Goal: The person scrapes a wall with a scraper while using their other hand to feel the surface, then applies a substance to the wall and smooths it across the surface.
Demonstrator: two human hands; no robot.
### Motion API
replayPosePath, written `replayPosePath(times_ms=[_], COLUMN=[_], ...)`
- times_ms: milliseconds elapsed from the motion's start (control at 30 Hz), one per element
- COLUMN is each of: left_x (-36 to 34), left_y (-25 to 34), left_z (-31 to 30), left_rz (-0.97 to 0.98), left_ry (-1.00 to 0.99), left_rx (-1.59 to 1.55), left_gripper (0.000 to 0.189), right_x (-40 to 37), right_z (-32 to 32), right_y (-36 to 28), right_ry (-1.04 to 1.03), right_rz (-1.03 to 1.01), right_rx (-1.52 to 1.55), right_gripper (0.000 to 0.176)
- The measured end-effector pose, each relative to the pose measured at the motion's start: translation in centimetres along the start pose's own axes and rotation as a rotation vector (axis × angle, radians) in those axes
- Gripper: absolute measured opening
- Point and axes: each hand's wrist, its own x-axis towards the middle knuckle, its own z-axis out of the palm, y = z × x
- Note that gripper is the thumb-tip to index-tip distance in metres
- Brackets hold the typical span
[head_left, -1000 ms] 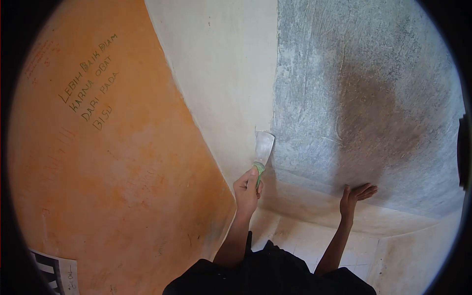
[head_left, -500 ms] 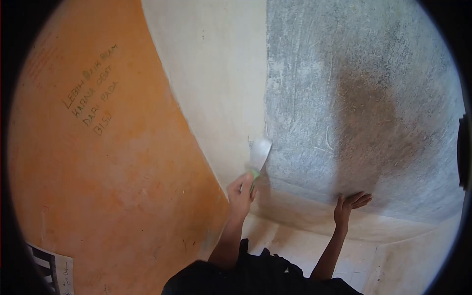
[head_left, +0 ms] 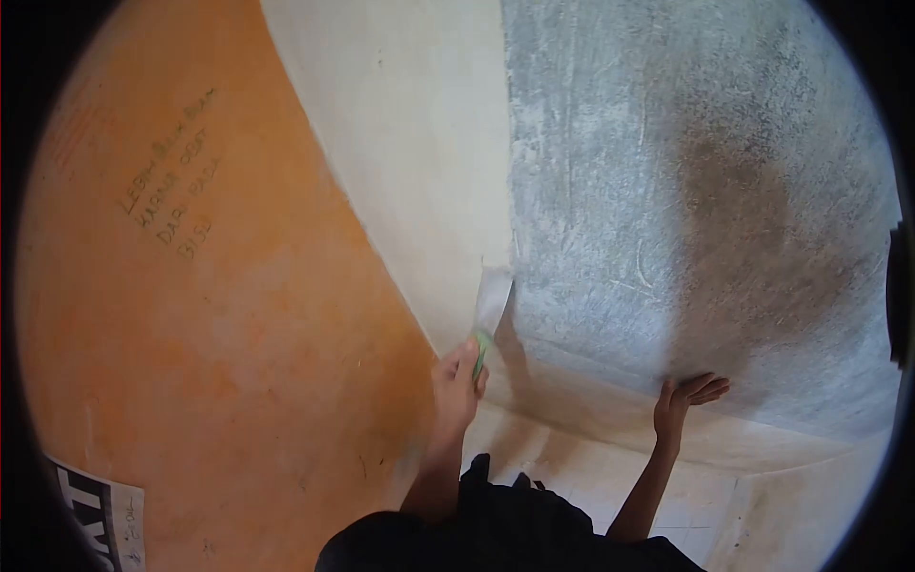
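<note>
My left hand (head_left: 458, 386) is wrapped round the green handle of a putty knife (head_left: 493, 297). The knife's broad metal blade points upward against the wall, close to where the cream strip (head_left: 419, 143) meets the rough grey patch (head_left: 596, 181). Over to the right, my right hand (head_left: 688, 396) lies with fingers stretched out against the lower edge of the grey patch. Nothing is held in it.
An orange wall (head_left: 257, 315) with handwriting (head_left: 176, 172) fills the left side. A printed sheet (head_left: 110, 515) is at its lower left corner. Pale floor tiles (head_left: 681, 520) show at the bottom, and a dark object (head_left: 896, 296) stands at the right edge.
The putty knife and my left hand have moved a little left and slightly down in the view. My right hand stays on the grey wall. The view has shifted slightly.
</note>
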Motion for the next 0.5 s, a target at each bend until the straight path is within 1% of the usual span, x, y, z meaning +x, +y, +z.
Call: replayPosePath(times_ms=[67,100,167,300,400,467,500], left_x=[-1.5,-1.3,-0.2,-1.1,-0.6,0.0,0.2], left_y=[-0.3,-0.3,-0.2,-0.3,-0.6,0.0,0.5], left_z=[-0.4,-0.4,-0.3,-0.3,-0.2,0.4,0.7], left_rz=[-0.15,-0.16,-0.087,-0.079,-0.12,-0.107,-0.101], left_ry=[0.059,0.069,0.049,0.046,0.035,0.027,0.018], left_rx=[0.031,0.031,-0.02,-0.037,-0.048,-0.077,-0.079], left_gripper=[0.038,0.038,0.039,0.038,0.037,0.03,0.03], right_x=[-0.2,0.0,-0.3,-0.4,0.3,-0.3,0.1], right_z=[0.0,0.1,0.1,0.1,-0.1,0.0,0.4], right_y=[0.2,0.2,0.6,0.4,0.5,0.5,0.6], right_ry=[-0.017,-0.002,0.005,-0.017,-0.023,-0.032,-0.002], right_rz=[0.001,-0.02,-0.045,-0.023,-0.014,-0.013,-0.035], right_rx=[0.002,0.01,0.021,0.012,0.012,0.015,0.002], right_gripper=[0.091,0.091,0.092,0.093,0.093,0.093,0.093])
